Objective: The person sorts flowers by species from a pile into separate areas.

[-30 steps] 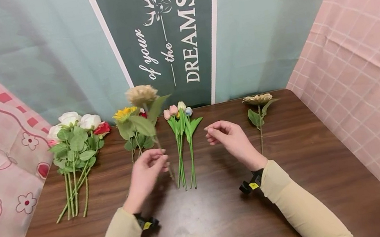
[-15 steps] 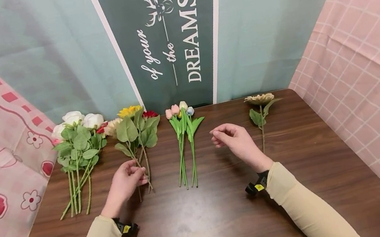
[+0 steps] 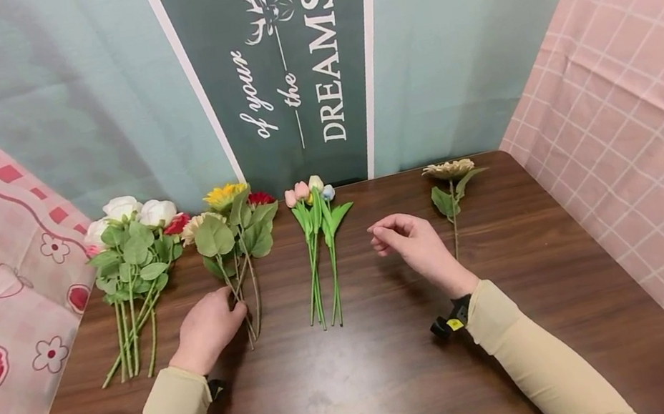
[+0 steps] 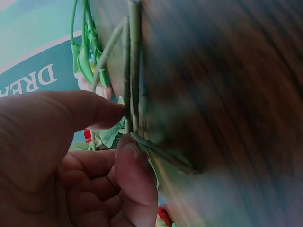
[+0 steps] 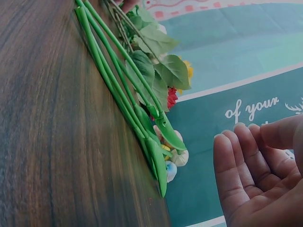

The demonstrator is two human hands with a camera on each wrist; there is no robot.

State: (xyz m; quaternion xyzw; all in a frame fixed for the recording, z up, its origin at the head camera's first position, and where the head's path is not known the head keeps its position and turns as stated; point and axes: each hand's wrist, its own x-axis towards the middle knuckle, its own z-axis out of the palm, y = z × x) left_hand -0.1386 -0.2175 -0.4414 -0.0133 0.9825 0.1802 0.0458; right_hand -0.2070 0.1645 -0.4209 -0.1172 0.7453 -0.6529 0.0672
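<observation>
At the stems of a small bunch of artificial flowers, my left hand [image 3: 208, 330] pinches with bent thumb and fingers. Up close in the left wrist view, thumb and fingertips sit on either side of the thin brownish stems [image 4: 134, 61]; which single stem they hold I cannot tell. The bunch has a yellow sunflower [image 3: 224, 196], a beige flower [image 3: 200, 228], a red flower [image 3: 261, 198] and broad green leaves [image 3: 214, 236]. My right hand [image 3: 419, 247] hovers right of the tulips [image 3: 314, 239], fingers loosely curled and holding nothing.
Left of the bunch lie white roses [image 3: 122, 207] with red ones, their green stems crossing. One more beige flower [image 3: 448, 170] lies at the back right of the brown wooden table [image 3: 348, 392]. Printed cloths [image 3: 619, 82] hang along the back and sides.
My left hand carried a beige flower leftward and laid it down with the sunflower bunch, then shifted slightly lower along the stems. The right hand has moved only slightly.
</observation>
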